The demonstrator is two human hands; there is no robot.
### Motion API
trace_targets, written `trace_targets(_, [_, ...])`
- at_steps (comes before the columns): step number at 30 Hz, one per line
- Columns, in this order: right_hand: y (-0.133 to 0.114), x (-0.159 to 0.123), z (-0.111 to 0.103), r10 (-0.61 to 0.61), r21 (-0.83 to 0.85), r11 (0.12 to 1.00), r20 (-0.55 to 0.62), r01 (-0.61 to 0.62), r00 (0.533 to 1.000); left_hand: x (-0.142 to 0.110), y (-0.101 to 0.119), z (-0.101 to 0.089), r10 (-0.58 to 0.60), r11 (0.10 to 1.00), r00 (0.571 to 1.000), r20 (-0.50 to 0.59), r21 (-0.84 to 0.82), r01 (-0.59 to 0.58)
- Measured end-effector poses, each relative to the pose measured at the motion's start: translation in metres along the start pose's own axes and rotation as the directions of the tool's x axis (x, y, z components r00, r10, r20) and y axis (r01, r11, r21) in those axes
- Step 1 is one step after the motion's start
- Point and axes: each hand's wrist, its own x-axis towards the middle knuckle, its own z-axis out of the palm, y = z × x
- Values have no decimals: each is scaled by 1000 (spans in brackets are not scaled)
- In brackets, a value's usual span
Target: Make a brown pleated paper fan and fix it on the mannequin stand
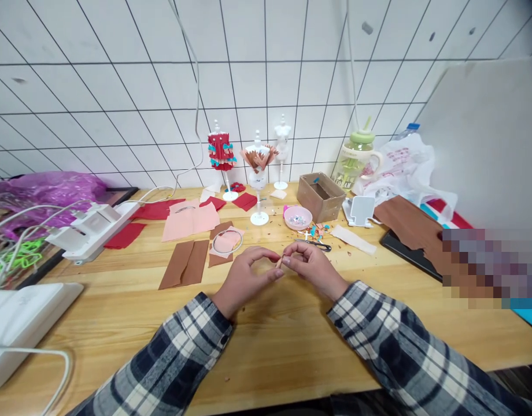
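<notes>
Over the middle of the table, my left hand (246, 277) and my right hand (313, 267) meet at the fingertips. Both pinch a small tan-brown scrap of paper (280, 262), mostly covered by the fingers. Just behind it stands a white miniature dress form (258, 180) wearing pointed brown and pink paper pieces at its bust. Another dress form (221, 151), at the back left, wears a red ruffled dress with blue bits. A bare white dress form (282, 144) is behind. Black-handled scissors (316, 245) lie beyond my right hand.
Brown paper (185, 264), pink paper (191, 219) and a metal ring (227, 241) lie left. A pink bowl (298, 218) of sequins, a cardboard box (321, 199) and a green-lidded jug (357, 159) stand behind right. A power strip (101, 231) sits far left.
</notes>
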Motion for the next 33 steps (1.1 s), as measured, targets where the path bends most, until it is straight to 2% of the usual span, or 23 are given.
trace_targets(2, [-3, -1, 1, 4, 51, 999, 3, -4, 1000, -2, 3, 3, 89, 993, 996, 20, 80, -90])
trace_targets(4, [-4, -1, 1, 6, 110, 994, 4, -6, 1000, -2, 4, 5, 143, 985, 989, 40, 92, -146])
trace_targets(8, [-1, -1, -1, 71, 148, 985, 90, -84, 993, -2, 5, 5, 166, 983, 982, 90, 62, -172])
trace_targets(10, [1, 0, -2, 96, 136, 984, 131, -113, 987, -3, 5, 4, 125, 990, 986, 114, 50, -131])
trace_targets(15, [5, 4, -6, 76, 135, 988, 32, -80, 997, -3, 1, 3, -78, 996, 992, 102, -22, 81])
trace_targets(19, [4, 3, -7, 96, 88, 991, 16, -97, 995, -2, -5, 4, -164, 972, 981, 101, -151, 179])
trace_targets(22, [3, 0, -4, 92, 118, 988, 67, -99, 994, -1, -7, 5, -198, 952, 979, 55, -225, 206])
trace_targets(26, [6, 0, 0, 145, 120, 980, 116, -158, 983, -1, -8, 5, -212, 969, 977, -26, -138, 206])
trace_targets(29, [10, 3, -2, 171, 94, 980, 62, -176, 983, 0, -10, 4, -207, 976, 977, -51, -79, 202])
trace_targets(33, [10, 6, -8, 157, -7, 988, 6, -157, 988, 2, -12, 2, -247, 956, 966, -72, -184, 230])
